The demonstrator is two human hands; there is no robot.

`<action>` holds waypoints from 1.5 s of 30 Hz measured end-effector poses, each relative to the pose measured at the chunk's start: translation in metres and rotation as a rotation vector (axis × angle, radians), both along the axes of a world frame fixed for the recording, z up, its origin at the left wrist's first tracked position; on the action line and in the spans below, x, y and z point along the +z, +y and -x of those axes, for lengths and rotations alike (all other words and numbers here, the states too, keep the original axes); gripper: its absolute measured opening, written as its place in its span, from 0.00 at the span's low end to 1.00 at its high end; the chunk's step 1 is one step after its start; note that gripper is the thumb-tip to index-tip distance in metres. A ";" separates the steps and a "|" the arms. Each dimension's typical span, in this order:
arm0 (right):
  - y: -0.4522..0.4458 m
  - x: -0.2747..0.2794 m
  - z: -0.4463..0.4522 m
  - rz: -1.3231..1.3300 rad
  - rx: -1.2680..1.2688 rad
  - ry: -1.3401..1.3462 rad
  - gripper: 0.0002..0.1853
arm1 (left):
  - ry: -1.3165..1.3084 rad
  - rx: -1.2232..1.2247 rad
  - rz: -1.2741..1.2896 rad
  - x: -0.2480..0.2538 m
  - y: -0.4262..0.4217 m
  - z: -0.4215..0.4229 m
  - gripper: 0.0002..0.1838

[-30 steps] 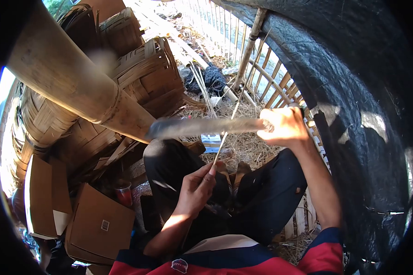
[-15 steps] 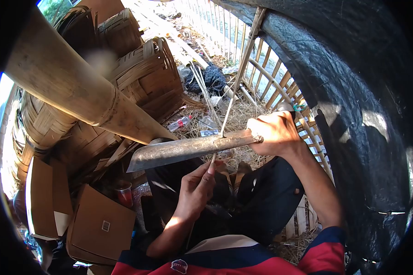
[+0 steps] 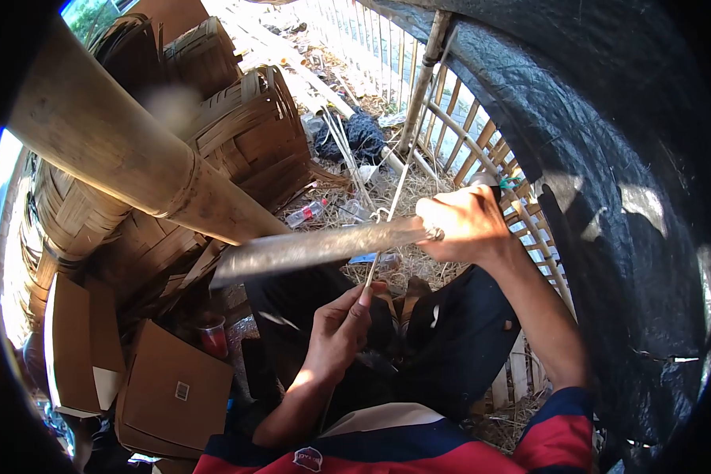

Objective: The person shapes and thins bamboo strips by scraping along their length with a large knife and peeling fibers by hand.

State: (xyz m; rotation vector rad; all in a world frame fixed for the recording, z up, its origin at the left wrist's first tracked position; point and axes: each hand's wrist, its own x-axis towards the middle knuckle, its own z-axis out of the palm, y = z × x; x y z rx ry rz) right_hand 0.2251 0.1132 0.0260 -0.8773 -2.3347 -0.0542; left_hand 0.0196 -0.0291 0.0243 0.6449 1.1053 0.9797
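Note:
My right hand (image 3: 464, 224) is closed round the handle of a machete (image 3: 316, 246), whose broad blade points left across my lap and is blurred by motion. Below the blade, my left hand (image 3: 341, 325) pinches a thin bamboo strip (image 3: 373, 270) between thumb and fingers. The strip slants up and away, passing by the blade near the handle end. A small curl of shaving (image 3: 381, 213) stands at the blade's upper edge, beside the strip. Whether the edge touches the strip I cannot tell.
A thick bamboo pole (image 3: 146, 170) slants down at left, before stacked woven bamboo baskets (image 3: 253, 150). Cardboard boxes (image 3: 174, 387) and a plastic cup (image 3: 212, 336) sit lower left. A bamboo slat fence (image 3: 450, 118) and black sheeting (image 3: 608, 197) close the right. A bottle (image 3: 306, 213) lies on straw.
The machete has shifted slightly left and its blade looks blurred. A curl of shaving now shows above the blade. My left hand stays almost in place with the strip.

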 end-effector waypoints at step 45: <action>0.004 0.007 -0.002 0.094 0.105 -0.138 0.08 | 0.037 -0.053 0.095 -0.006 -0.022 0.018 0.17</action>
